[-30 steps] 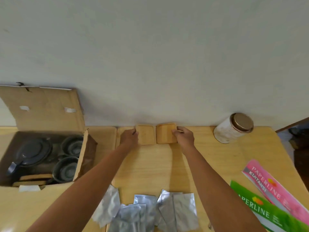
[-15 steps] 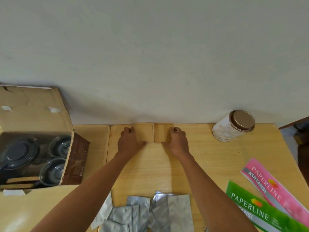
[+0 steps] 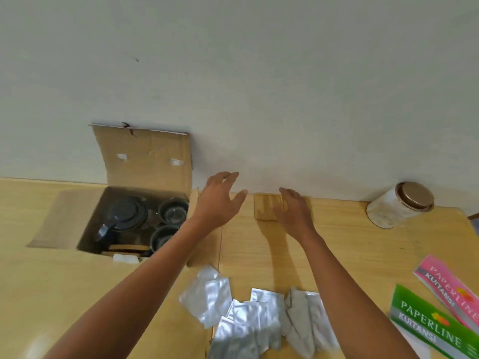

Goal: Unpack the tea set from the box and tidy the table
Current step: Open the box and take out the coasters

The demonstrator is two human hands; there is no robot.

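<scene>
Closest to me, a heap of silver foil sachets (image 3: 248,317) lies on the table (image 3: 51,294), some overlapping. To my right, a green receipt pad (image 3: 435,330) and a pink receipt pad (image 3: 451,288) sit side by side at the table's edge, both marked PAPERLINE.

Both my bare forearms reach out over the sachets. My left hand (image 3: 220,200) hovers above the table between the box and the coasters, palm down, its fingers (image 3: 228,177) spread wide and holding nothing. My right hand (image 3: 295,211) lies over the wooden coasters (image 3: 267,206), fingers loosely extended and apart, gripping nothing that I can see. One coaster shows clearly just left of that hand; the hand covers most of the other, so I cannot tell how it lies.

On the left, the cardboard box (image 3: 145,156) stands open, its back flap upright against the wall (image 3: 259,73). Inside I see a dark teapot (image 3: 124,213), two dark cups (image 3: 171,221) beside it, and flat wooden pieces (image 3: 127,248) at the near edge.

Far right, by the wall, a white tin (image 3: 394,208) with a bronze lid stands tilted in my wide-angle view.
</scene>
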